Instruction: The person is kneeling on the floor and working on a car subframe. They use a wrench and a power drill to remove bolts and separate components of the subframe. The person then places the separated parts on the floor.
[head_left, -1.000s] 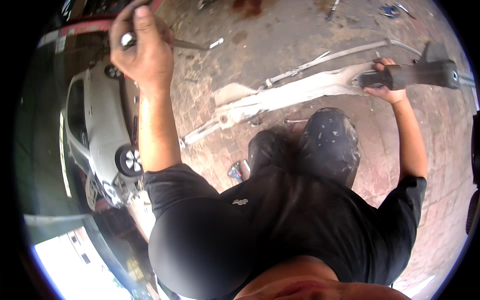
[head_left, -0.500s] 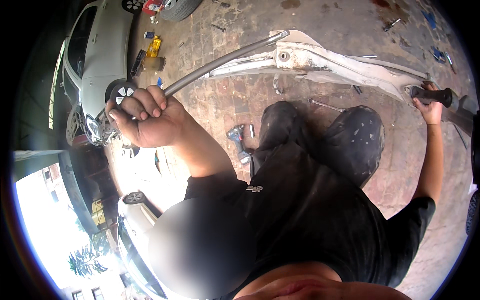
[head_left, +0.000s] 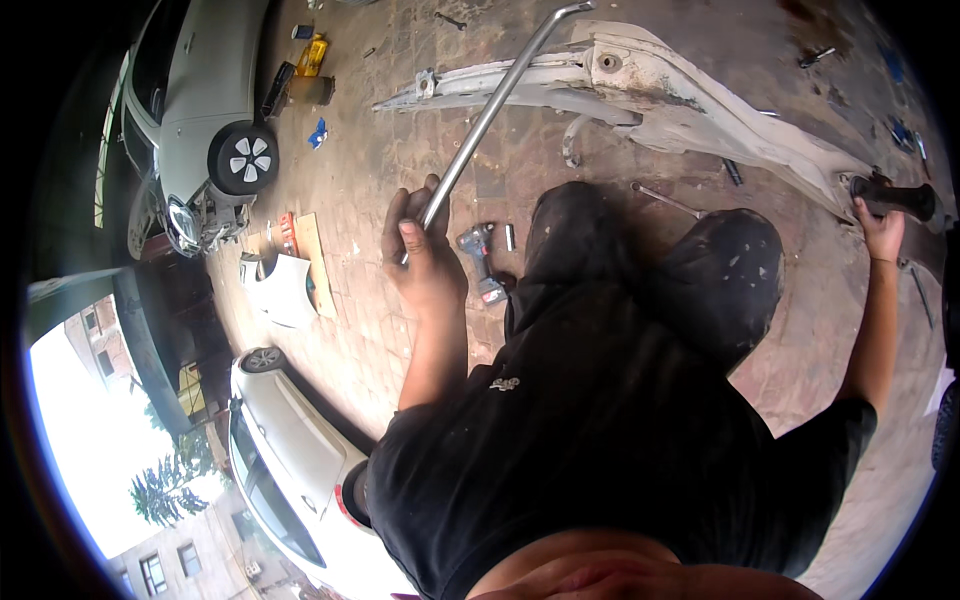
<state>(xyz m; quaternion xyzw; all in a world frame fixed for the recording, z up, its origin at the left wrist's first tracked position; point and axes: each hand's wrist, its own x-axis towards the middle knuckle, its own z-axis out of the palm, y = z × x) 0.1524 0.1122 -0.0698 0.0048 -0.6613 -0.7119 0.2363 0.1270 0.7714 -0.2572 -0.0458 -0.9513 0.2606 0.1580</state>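
Note:
My left hand [head_left: 428, 258] is closed round a long steel bar [head_left: 497, 98] with a bent tip. The bar slants up and to the right, its tip held beyond the white metal car part [head_left: 690, 110] that lies across the floor ahead of me. This long beam is scuffed and rusty in spots. At its right end, my right hand [head_left: 882, 232] grips a black flared cylindrical piece [head_left: 895, 199]; part of those fingers is hidden. My bent knees [head_left: 715, 270] are just this side of the beam.
A cordless power tool [head_left: 482, 262] and a socket [head_left: 509, 237] lie left of my knees. A wrench [head_left: 668, 200] rests between knees and beam. A grey car [head_left: 215, 90] stands at far left, a white car [head_left: 300, 440] nearer. A yellow bottle [head_left: 313, 55] sits beyond.
My left hand has moved right and turned, and the bar has swung more upright. My right hand stays at the beam's end. The view has shifted, bringing more of the beam's left end into sight.

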